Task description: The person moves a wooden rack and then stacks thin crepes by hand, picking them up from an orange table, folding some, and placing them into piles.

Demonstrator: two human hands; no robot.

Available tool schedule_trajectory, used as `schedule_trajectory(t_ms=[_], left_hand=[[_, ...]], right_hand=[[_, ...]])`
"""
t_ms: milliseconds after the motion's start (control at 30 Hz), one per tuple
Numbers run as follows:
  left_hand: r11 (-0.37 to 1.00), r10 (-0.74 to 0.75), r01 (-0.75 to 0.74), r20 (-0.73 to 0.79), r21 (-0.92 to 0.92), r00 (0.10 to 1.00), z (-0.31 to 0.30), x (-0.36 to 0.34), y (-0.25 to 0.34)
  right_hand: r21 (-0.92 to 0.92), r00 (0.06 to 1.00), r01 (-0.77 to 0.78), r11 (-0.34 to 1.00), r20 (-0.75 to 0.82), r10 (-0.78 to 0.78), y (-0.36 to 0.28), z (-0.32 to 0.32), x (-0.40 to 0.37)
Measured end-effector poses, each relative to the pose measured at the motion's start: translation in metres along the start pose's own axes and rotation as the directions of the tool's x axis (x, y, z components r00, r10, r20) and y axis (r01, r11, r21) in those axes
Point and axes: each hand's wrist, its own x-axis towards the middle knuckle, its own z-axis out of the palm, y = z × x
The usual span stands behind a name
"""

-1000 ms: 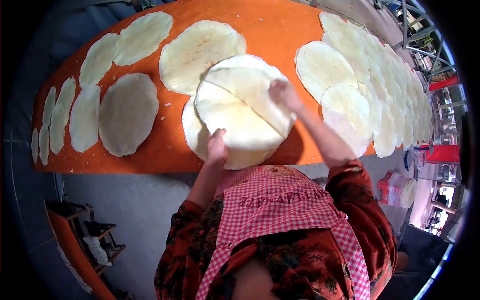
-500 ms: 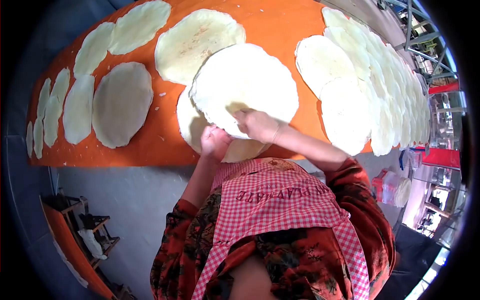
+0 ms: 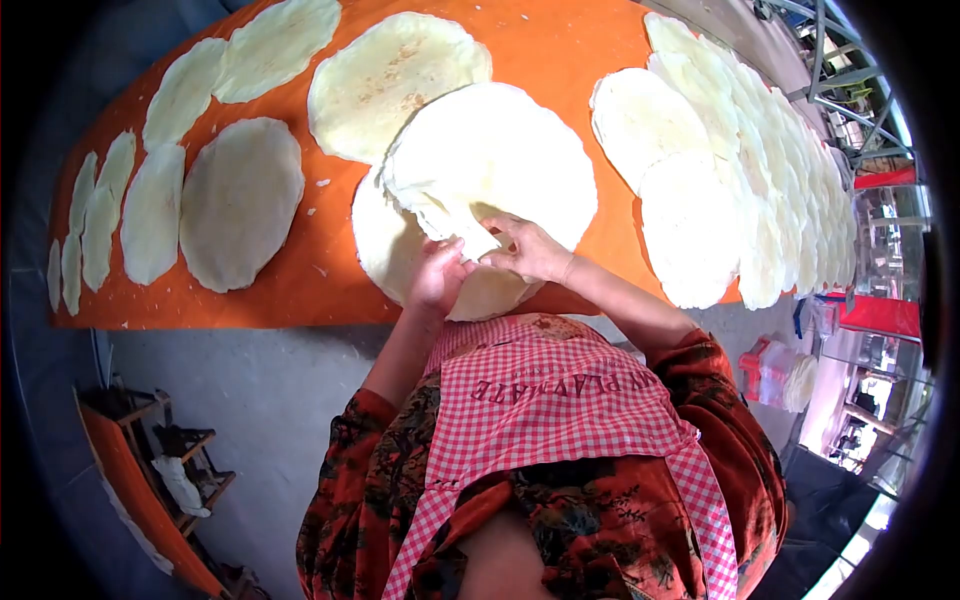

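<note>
A large round pale flatbread [image 3: 515, 135] lies over others near the middle of the orange table, its near edge lifted and folded up. My left hand [image 3: 440, 277] pinches that edge from the left, the fingertips closed on it. From the right, my right hand [image 3: 527, 250] grips the same folded edge between thumb and fingers. Under my hands lies a second flatbread [image 3: 385, 235], partly covered. Another flatbread with brown spots [image 3: 385, 85] lies just behind, tucked under the large one.
The orange table [image 3: 330, 265] curves across the view. More flatbreads lie at the left [image 3: 243, 205], and many overlap at the right [image 3: 690, 225]. A red and clear container [image 3: 775, 375] is beyond the right side. A wooden rack [image 3: 190, 465] stands at lower left.
The near edge of the large flatbread is now lifted and folded between my hands. My right hand has moved slightly right and turned, its thumb and fingers now around the fold.
</note>
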Motion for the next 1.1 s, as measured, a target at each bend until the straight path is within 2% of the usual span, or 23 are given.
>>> schedule_trajectory(t_ms=[100,167,367,500,600,700,767,867,967,1000,1033,1100], left_hand=[[0.998,0.018,-0.01,-0.136,0.061,0.991,0.005,-0.001,-0.004],[0.996,0.011,0.004,-0.164,0.087,0.986,0.007,0.0,-0.004],[0.977,0.033,0.015,-0.221,0.211,0.975,0.025,0.0,-0.001],[0.953,0.086,-0.031,-0.171,0.3,0.981,0.03,0.003,-0.004],[0.938,0.105,-0.028,-0.205,0.345,0.973,0.025,0.008,-0.007],[0.96,0.122,-0.052,-0.244,0.275,0.962,0.034,0.008,-0.007],[0.953,0.102,-0.004,-0.308,0.304,0.946,0.031,0.011,-0.007],[0.937,0.137,-0.007,-0.348,0.35,0.927,0.007,0.018,-0.018],[0.926,0.235,-0.112,-0.321,0.36,0.918,0.001,0.024,-0.023],[0.921,0.274,-0.158,-0.303,0.356,0.913,0.003,0.025,-0.023],[0.928,0.255,-0.125,-0.353,0.351,0.9,0.01,0.024,-0.02],[0.94,0.216,-0.06,-0.45,0.336,0.867,0.025,0.018,-0.014]], right_hand=[[0.024,0.979,-0.162,0.987,0.128,0.158,-0.009,-0.01,0.002],[0.001,0.927,-0.298,0.955,0.239,0.289,-0.016,-0.017,0.004],[-0.072,1.0,0.024,0.997,0.006,-0.024,-0.002,-0.004,-0.003],[-0.021,1.0,0.028,0.999,0.012,-0.027,-0.001,-0.006,-0.006],[0.011,1.0,0.018,1.0,0.015,-0.019,0.003,-0.006,-0.007],[0.031,1.0,0.022,0.999,-0.001,-0.022,0.002,-0.006,-0.01],[0.033,1.0,0.003,0.999,0.013,-0.003,0.006,-0.004,-0.011],[0.013,0.995,0.071,0.997,-0.067,-0.07,0.019,0.008,-0.011],[-0.271,0.994,0.058,0.961,-0.073,-0.081,0.012,0.018,-0.011],[-0.294,0.995,0.063,0.954,-0.06,-0.085,0.006,0.019,-0.011],[-0.324,0.96,0.132,0.937,-0.194,-0.202,0.011,0.031,-0.009],[-0.338,0.975,0.042,0.94,-0.191,-0.112,0.008,0.036,-0.003]])
